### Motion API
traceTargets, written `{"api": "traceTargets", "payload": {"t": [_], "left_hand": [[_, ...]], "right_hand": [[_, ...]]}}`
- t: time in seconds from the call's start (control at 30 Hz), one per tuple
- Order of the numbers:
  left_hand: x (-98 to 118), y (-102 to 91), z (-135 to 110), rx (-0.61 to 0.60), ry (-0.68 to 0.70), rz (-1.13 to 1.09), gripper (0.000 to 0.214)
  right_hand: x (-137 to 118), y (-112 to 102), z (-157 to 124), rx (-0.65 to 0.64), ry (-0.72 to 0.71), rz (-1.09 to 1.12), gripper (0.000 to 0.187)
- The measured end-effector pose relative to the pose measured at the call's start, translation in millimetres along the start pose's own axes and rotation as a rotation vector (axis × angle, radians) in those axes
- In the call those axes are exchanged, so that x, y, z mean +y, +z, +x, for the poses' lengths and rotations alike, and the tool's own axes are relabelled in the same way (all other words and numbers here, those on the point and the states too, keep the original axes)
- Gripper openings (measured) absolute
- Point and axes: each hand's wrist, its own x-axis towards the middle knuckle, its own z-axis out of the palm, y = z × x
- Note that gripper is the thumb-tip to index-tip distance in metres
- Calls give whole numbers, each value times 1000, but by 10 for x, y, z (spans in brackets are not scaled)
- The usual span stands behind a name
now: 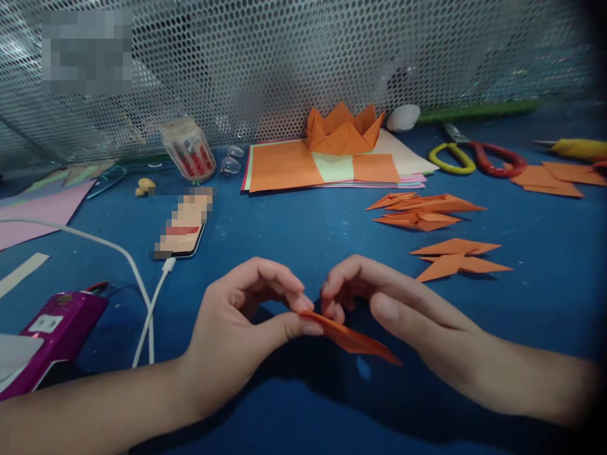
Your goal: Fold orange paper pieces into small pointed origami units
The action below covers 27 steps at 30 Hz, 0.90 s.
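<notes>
A folded piece of orange origami paper (pixel 353 339) is pinched at its upper left end between the thumb and fingers of my left hand (pixel 249 316). Its pointed free end slants down to the right above the blue tabletop. My right hand (pixel 398 303) is close by on the right, its fingers bent and its thumb held apart from them. Those fingertips are just behind the paper, and whether they touch it I cannot tell. Beyond my right hand lie several folded orange paper pieces (pixel 459 258), in two groups.
At the back, an orange paper crown shape (pixel 344 133) sits on stacked coloured sheets (pixel 284 167). Right of it are scissors (pixel 496 159) and small orange sheets (pixel 550 180). A phone (pixel 184 227) with a white cable (pixel 147 316), a jar (pixel 187 148) and a purple device (pixel 66 335) occupy the left.
</notes>
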Motion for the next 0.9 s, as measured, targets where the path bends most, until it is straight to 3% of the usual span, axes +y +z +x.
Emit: {"api": "traceTargets", "payload": {"t": [0.13,0.27,0.43,0.63,0.77,0.9], "left_hand": [[2,-17,-19,-53,34,-38,32],[9,-24,-13,-98,64,-14,31],[21,-17,27,-143,103,75,27],[6,-9,35,-245,-121,-60,23],[16,4,63,-223,-114,-56,19],[13,4,70,-192,-202,-51,15]], "right_hand": [[0,12,3,120,-45,-7,44],[-30,-12,-28,-16,-4,-205,45],[-21,-26,-41,-76,44,-125,45],[-14,8,5,14,54,-5,37],[-19,18,68,118,3,-45,44],[10,7,81,154,-10,-95,34]]}}
